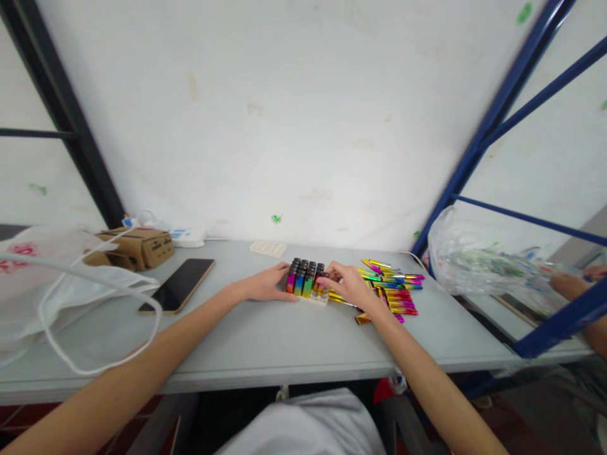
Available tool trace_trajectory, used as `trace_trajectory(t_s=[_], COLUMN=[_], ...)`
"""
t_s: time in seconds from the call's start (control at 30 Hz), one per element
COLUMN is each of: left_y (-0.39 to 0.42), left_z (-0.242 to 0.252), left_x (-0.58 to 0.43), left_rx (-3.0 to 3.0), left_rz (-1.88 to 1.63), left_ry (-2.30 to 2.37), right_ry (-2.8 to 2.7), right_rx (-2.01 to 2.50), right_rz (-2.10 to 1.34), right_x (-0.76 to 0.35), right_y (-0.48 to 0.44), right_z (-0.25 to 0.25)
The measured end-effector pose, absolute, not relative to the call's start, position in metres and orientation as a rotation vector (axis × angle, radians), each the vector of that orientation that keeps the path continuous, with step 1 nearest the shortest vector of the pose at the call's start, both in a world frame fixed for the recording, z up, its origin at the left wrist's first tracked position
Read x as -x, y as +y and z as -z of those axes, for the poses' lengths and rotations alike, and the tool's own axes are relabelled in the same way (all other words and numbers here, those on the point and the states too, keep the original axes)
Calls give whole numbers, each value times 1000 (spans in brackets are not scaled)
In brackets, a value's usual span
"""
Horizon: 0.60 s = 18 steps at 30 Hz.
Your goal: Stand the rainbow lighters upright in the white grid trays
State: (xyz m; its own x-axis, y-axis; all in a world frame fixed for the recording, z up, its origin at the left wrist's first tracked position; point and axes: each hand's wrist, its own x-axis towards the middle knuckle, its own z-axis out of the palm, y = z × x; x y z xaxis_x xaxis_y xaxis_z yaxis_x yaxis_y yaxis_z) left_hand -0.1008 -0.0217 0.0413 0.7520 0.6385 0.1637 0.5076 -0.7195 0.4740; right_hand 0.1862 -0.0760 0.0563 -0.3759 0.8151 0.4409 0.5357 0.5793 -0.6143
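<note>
Bench. You have a small pale tray [321, 299] in front of you, between your two hands. Upright lighters [305, 282] stand in it in close rows, black tops up, bodies pink, blue, green and yellow at the near face. Most of the tray looks taken up, so I judge this tray well past halfway; exact count not readable at this size.

What is left: a bit of the tray shows bare at its near right corner. To the right, a loose pile [398, 292] of shiny coloured pieces, apparently more lighters, lies flat and unsorted, plenty of them. One orange piece [363, 319] lies at the pile's near edge, beside your right wrist.

Left hand [269, 282]: thumb and fingers set wide around the tray's left end, touching, seemingly steadying it. Right hand [348, 282]: over the tray's right end, thumb and forefinger narrow, pinching what looks like a dark red lighter [324, 276]. Cannot tell whether its foot is seated.

Behind, near the wall, a pale slotted piece [268, 248] lies flat, apart from both hands. Phone [183, 284] off to your left, beside a cardboard box [154, 246].
</note>
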Motion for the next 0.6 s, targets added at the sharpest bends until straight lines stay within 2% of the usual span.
trace_trajectory(t_s=[0.37, 0.6], left_y=[-20, -21], left_z=[-39, -39], left_x=[102, 101], left_rx=[-2539, -2517], left_rz=[-482, -509], left_ry=[850, 845], right_ry=[-2044, -2066], right_rx=[1051, 1099], right_rz=[-549, -409], right_x=[-179, -179], right_y=[-79, -77], right_z=[-53, -55])
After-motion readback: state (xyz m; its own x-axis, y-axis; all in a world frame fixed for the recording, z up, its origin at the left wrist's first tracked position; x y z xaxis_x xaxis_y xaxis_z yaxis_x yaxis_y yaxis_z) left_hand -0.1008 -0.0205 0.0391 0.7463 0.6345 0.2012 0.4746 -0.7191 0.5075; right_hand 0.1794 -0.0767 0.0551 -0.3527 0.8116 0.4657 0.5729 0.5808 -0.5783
